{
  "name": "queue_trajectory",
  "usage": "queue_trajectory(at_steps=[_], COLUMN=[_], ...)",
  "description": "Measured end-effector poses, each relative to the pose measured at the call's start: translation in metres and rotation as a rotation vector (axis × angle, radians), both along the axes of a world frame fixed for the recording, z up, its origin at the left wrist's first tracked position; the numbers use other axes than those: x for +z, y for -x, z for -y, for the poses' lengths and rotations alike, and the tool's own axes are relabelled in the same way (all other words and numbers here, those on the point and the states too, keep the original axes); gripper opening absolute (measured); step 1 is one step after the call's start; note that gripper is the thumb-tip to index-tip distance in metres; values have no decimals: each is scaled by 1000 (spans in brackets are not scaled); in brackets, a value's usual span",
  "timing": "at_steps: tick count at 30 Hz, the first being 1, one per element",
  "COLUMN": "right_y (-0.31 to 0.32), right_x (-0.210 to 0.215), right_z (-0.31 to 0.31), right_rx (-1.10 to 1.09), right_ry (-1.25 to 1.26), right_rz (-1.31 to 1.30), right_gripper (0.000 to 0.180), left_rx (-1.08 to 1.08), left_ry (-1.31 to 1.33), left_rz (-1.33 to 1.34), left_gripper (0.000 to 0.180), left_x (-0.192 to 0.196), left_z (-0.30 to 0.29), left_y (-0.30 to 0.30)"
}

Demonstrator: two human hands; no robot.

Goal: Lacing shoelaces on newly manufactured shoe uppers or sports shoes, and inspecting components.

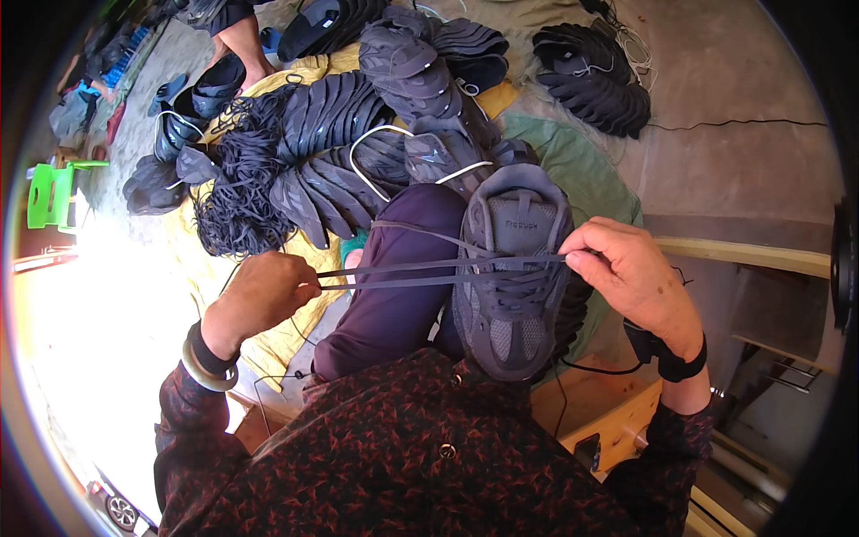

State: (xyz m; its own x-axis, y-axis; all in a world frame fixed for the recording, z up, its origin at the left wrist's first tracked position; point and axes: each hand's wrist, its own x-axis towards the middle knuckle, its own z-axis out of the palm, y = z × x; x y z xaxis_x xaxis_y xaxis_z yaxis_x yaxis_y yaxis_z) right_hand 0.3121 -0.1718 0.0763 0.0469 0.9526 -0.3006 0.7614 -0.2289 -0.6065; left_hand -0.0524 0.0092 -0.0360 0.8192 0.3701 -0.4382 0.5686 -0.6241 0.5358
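A dark grey sneaker [514, 277] rests on my lap, toe toward my body. My left hand [264, 291] is closed on two strands of flat grey shoelace [403, 273] and holds them taut out to the left. My right hand [626, 268] pinches the lace at the shoe's right eyelets, fingertips touching the upper. The lace runs straight across the shoe between both hands. My purple trouser leg [403, 277] lies under the lace.
Piles of dark shoe uppers [340, 143] and a bundle of black laces [242, 188] lie ahead on a yellow cloth [268, 331]. More stacked uppers [595, 76] sit far right on the concrete. Another person's arm [246, 40] is at the top left. A green stool [54, 192] stands left.
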Motion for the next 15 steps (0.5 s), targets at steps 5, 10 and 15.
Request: queue_trajectory(at_steps=[5,10,15], right_y=[17,36,40], right_x=[-6,-14,-21], right_z=[-6,-20,-24], right_rx=[7,68,103], right_ry=[-18,-46,-85], right_rz=[24,-40,-12], right_gripper=[13,14,16], left_rx=[-39,176,211], left_ry=[15,393,845], left_rz=[131,602,522], left_gripper=[16,30,18], left_x=[14,29,24], left_z=[4,32,40], left_y=[-37,-105,-146])
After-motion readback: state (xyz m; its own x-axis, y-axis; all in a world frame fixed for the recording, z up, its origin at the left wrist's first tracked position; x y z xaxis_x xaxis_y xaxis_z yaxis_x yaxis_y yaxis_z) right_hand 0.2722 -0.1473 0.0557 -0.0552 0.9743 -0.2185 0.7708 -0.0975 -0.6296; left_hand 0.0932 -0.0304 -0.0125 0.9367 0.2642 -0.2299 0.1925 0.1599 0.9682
